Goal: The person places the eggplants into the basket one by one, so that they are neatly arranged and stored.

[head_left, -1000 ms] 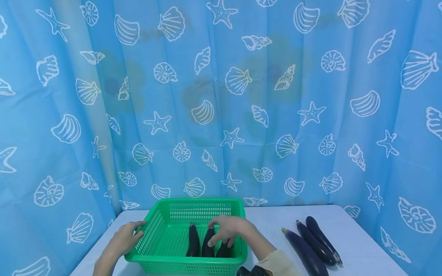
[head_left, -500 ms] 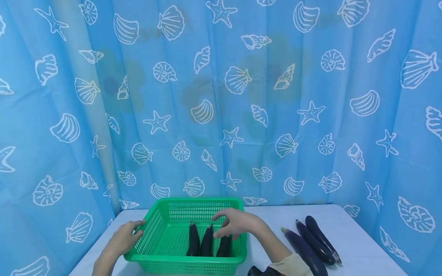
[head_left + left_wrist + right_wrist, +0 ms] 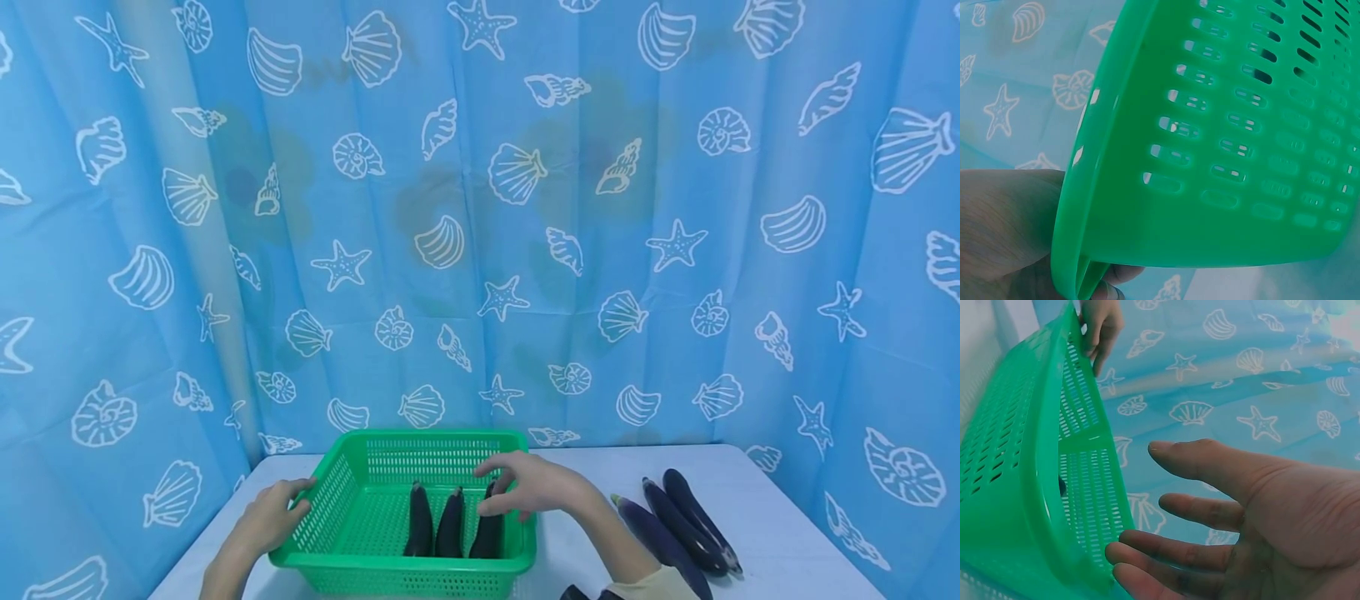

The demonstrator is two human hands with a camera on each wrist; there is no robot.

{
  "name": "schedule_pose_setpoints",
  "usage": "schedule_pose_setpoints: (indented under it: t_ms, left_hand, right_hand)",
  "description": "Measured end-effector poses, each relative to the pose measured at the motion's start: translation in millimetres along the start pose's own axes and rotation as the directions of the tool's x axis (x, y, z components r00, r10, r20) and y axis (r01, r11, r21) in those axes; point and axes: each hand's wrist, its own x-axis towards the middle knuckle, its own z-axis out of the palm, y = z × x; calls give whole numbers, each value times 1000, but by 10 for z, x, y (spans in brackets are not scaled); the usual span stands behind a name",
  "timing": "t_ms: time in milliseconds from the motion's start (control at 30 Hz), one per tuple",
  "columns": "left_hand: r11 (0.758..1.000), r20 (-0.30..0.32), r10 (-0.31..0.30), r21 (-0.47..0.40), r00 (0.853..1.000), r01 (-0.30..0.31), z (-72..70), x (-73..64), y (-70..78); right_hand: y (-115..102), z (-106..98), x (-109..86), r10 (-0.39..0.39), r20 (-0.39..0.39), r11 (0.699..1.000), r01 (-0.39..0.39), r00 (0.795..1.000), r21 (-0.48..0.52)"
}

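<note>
In the head view, a green plastic basket (image 3: 397, 564) with slotted walls sits on the table. Three dark purple eggplants lie side by side inside: a left one (image 3: 421, 523), a middle one (image 3: 449, 527) and a right one (image 3: 487, 535). My left hand (image 3: 266, 518) holds the basket's left rim; the left wrist view shows the thumb (image 3: 1007, 219) on one side of the rim and fingertips under it. Over the basket's right side hovers my right hand (image 3: 536, 485), partly covering the right eggplant. Its fingers look spread and hold nothing in the right wrist view.
Three more eggplants lie together on the white table (image 3: 780, 542) to the right: one with a green tip (image 3: 652, 533), a middle one (image 3: 682, 529) and a far one (image 3: 693, 508). A blue curtain (image 3: 480, 250) with shell prints hangs behind and at both sides.
My right hand has let go of the eggplants in the basket, lifted and moved right, uncovering the middle eggplant. The left hand has stayed on the rim.
</note>
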Motion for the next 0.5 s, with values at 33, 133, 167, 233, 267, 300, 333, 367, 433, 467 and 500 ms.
schedule_pose_setpoints:
  t_ms: [33, 133, 167, 233, 267, 300, 333, 367, 433, 467, 500]
  left_hand:
    - [1000, 0, 1, 1, 1000, -1, 0, 1, 1]
    - [1000, -2, 2, -1, 1000, -2, 1, 4, 3]
    - [1000, -2, 2, -1, 1000, -2, 0, 5, 4]
    - [1000, -1, 2, 0, 1000, -2, -2, 6, 3]
    - [1000, -2, 3, 3, 1000, -3, -4, 5, 2]
    - [1000, -3, 3, 3, 1000, -3, -4, 4, 0]
    - [1000, -3, 4, 5, 1000, -4, -5, 3, -2]
    - [1000, -3, 5, 8, 1000, -5, -5, 2, -4]
    - [1000, -3, 5, 11, 1000, -5, -4, 2, -11]
    - [1000, -3, 5, 13, 1000, -5, -2, 2, -13]
    - [1000, -2, 4, 13, 1000, -4, 0, 3, -15]
  right_hand:
    - [11, -5, -15, -3, -5, 1000, 3, 1000, 0]
    - [48, -25, -67, -10, -26, 1000, 9, 1000, -4]
    - [60, -33, -88, -14, -32, 1000, 14, 999, -6]
    - [85, -52, -127, -20, -43, 1000, 20, 999, -4]
    - [98, -62, -144, -23, -47, 1000, 23, 999, -4]
    - [113, -73, -162, -25, -51, 1000, 25, 998, -3]
    - [127, -85, -179, -26, -54, 1000, 26, 998, 0]
    - [139, -98, -193, -27, -57, 1000, 27, 998, 1]
    - [165, -125, -221, -28, -64, 1000, 28, 998, 4]
    - [177, -139, -237, -25, -69, 1000, 25, 997, 4]
    - [189, -153, -255, -24, -72, 1000, 25, 997, 5]
